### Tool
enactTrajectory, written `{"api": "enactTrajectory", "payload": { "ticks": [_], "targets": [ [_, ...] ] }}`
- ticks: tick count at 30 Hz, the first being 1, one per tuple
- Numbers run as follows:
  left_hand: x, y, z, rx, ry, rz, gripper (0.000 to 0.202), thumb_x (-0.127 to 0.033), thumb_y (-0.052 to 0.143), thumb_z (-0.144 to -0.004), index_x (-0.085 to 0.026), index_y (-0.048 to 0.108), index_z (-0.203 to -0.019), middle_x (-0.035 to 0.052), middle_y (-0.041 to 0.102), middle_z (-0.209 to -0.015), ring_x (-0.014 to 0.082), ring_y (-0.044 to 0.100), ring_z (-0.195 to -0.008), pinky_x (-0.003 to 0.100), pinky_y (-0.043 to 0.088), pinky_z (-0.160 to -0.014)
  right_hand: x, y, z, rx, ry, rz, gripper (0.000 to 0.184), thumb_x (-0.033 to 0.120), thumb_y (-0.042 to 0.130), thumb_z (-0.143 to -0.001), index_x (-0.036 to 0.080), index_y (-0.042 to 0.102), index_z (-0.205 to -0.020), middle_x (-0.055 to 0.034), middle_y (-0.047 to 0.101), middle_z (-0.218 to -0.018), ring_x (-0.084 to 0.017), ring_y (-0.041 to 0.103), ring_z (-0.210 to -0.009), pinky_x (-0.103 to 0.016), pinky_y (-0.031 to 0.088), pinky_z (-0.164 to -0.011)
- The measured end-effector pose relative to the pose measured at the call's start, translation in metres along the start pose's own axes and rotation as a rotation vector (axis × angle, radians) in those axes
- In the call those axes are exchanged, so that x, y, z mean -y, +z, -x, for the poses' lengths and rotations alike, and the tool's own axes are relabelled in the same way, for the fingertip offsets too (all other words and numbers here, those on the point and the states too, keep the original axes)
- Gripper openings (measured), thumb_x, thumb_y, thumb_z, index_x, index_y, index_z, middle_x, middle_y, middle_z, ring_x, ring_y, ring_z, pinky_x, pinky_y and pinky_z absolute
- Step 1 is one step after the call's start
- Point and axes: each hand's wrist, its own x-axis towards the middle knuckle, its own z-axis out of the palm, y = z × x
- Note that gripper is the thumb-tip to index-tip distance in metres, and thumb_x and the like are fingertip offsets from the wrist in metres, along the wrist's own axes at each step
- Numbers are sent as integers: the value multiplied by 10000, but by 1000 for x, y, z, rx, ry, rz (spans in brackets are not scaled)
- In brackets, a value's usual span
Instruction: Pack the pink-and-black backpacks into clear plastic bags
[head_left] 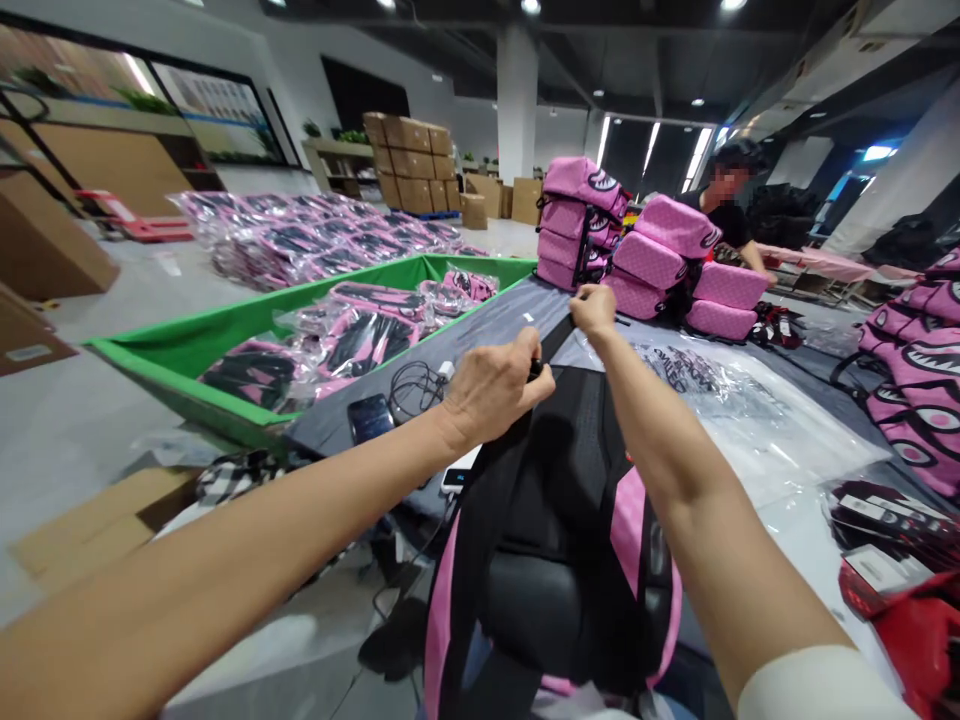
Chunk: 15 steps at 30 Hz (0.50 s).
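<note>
l hand (491, 390) has fingers closed on a small black part (535, 368); r hand (595, 310) pinches the black strap (558, 340). pink & black bag (551, 480) is below both hands, by grey table (480, 330) w/ phone (370, 418).

Black fabric backpack (551, 490) with pink side panels here. The stacked boxy pink backpacks (641, 262) have a faint checked print plus black-and-white toothy graphics. Long fabric bin (161, 365)'s bright green, cloth-covered table (491, 318) is grey, crumpled cloth (238, 476)'s black-and-white check.
</note>
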Motion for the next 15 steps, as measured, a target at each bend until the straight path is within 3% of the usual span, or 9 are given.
{"api": "enactTrajectory", "payload": {
  "ticks": [2,6,11,15],
  "targets": [
    [1,-1,18,73,15,69,160,-359,595,-875,-224,565,-956,-21,531,-677,204,600,-656,272,400,-685,-28,-10,-4,-20,47,197,266,118,538,-810,121,757,-962,-102,730,-928,-215,668,-933,-245,471,-788],
    [12,13,54,145,-58,311,133,-371,578,-827,-256,515,-851,-47,492,-636,173,522,-555,281,405,-656,-60,-11,3,130,108,502,300,174,537,-899,182,763,-1095,-130,750,-1095,-222,686,-1062,-240,483,-825],
    [52,66,85,141,-169,543,145,-413,546,-846,-275,507,-820,-58,488,-593,165,474,-492,284,379,-571,-81,21,-2,182,135,580,208,189,645,-856,201,795,-1000,-155,775,-989,-233,725,-984,-249,492,-796],
    [101,104,87,82,-323,590,219,-489,567,-815,-275,524,-801,-67,482,-566,159,440,-459,279,354,-527,-99,38,-21,240,131,643,211,185,642,-864,187,783,-1020,-200,761,-1033,-267,720,-1041,-283,488,-827]
  ]
}}
